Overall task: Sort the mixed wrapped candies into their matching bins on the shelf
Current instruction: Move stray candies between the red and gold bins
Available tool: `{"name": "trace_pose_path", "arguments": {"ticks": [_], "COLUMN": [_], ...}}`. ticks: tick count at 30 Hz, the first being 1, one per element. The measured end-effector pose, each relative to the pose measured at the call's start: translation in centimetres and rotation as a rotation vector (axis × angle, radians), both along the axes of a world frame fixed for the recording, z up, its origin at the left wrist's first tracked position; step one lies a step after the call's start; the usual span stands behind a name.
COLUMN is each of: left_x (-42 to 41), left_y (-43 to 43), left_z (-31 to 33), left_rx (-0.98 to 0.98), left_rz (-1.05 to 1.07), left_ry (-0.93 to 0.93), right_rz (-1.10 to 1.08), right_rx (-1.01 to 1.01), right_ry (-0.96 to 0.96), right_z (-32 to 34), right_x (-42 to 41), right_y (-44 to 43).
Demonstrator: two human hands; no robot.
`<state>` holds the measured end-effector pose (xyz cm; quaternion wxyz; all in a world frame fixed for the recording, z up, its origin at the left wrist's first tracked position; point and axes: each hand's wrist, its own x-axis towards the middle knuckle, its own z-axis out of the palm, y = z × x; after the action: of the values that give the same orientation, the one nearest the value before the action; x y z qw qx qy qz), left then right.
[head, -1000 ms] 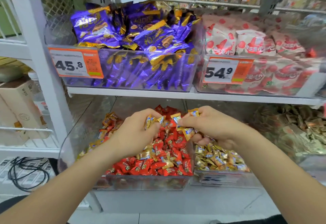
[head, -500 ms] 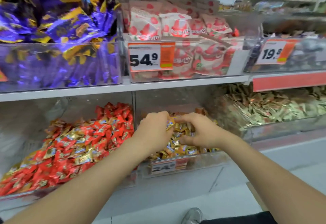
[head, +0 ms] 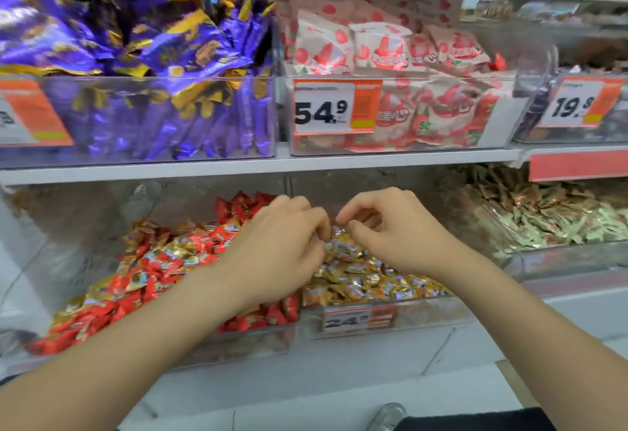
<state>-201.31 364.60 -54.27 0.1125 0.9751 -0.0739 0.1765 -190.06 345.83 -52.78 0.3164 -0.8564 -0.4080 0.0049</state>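
Observation:
On the lower shelf, a clear bin (head: 238,345) holds red wrapped candies (head: 153,271) with several gold ones mixed in. To its right, a second clear bin (head: 424,315) holds gold wrapped candies (head: 367,281). My left hand (head: 282,254) hovers over the divide between the two bins, its curled fingertips pinching small gold candies above the gold pile. Just to the right, my right hand (head: 390,230) hangs above the gold bin with fingers loosely curled and nothing visible in them.
A bin of pale green-gold candies (head: 543,223) stands to the right. The upper shelf (head: 238,165) carries purple packets (head: 153,56) and strawberry packets (head: 390,56), close above my hands. A price tag (head: 356,318) fronts the gold bin. A shoe (head: 387,417) shows on the floor.
Both hands carried gold candies from over the red bin rightward to the gold bin. The right hand's candies are gone from its fingers. The view swung right.

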Motion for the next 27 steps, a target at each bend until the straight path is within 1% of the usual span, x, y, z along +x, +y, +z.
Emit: {"name": "trace_pose_path", "arguments": {"ticks": [2,4,7,9,12,14,15,19,23,25,27], "left_x": [-1.9,-3.4,-5.1,-5.8,-6.7,-7.0,-6.9,-6.5,-6.5,-6.5,-6.6], "left_y": [3.5,7.0,10.6,11.5,12.0,12.2,12.3,12.6,12.8,12.9,13.0], "left_z": [0.7,0.9,0.7,0.4,-0.2,-0.9,-1.2,-1.9,-1.6,-1.5,-1.4], "left_rx": [-0.136,-0.278,-0.243,-0.256,-0.294,-0.248,-0.209,-0.124,-0.145,-0.134,-0.162], "left_rz": [0.061,0.124,0.18,0.175,0.133,0.103,0.091,0.085,0.116,0.139,0.14], "left_ry": [0.014,0.119,0.311,0.356,0.46,0.514,0.51,0.456,0.459,0.422,0.431], "right_rz": [0.083,0.201,0.376,0.44,0.471,0.449,0.432,0.43,0.396,0.369,0.333], "right_rx": [-0.01,-0.047,-0.167,-0.29,-0.495,-0.587,-0.604,-0.617,-0.561,-0.505,-0.415], "right_ry": [-0.019,-0.059,-0.148,-0.214,-0.168,-0.137,-0.134,-0.122,-0.112,-0.118,-0.083], "right_z": [1.0,1.5,1.1,0.7,0.1,0.0,0.1,0.4,0.6,0.7,1.0], "right_x": [-2.1,-4.0,-6.0,-6.7,-7.1,-7.1,-7.1,-7.3,-7.0,-6.5,-6.4], "right_y": [2.1,4.3,7.7,9.6,11.4,12.2,12.6,14.2,14.1,13.8,13.7]}}
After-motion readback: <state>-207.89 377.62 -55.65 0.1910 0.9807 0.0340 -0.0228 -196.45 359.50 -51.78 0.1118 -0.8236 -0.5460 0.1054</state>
